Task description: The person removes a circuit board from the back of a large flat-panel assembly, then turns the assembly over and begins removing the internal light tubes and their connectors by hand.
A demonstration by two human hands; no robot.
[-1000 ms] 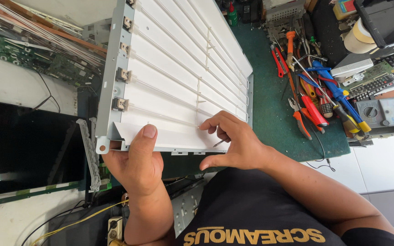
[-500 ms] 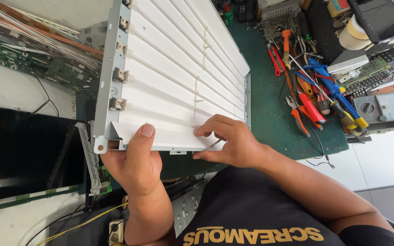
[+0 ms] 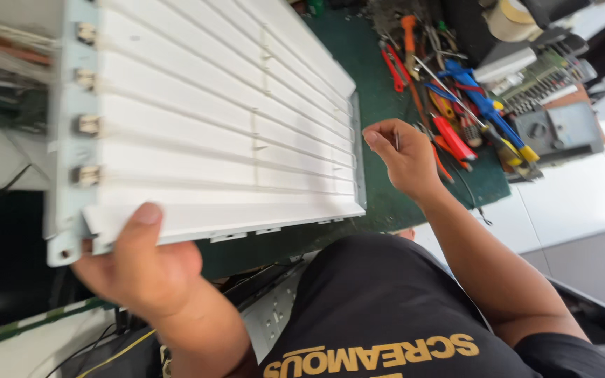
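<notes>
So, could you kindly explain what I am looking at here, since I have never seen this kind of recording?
There is no machine: a person works with bare hands, filmed by a camera on their head that looks down, so you see their own arms and black shirt. The left hand grips the near corner of a white ribbed panel in a metal frame, thumb on top. The right hand is raised beside the panel, pinching something thin and dark, too small to name. Underneath lies a green work mat. Beyond it sits a heap of hand tools: red-handled pliers, screwdrivers, a blue-handled tool.
</notes>
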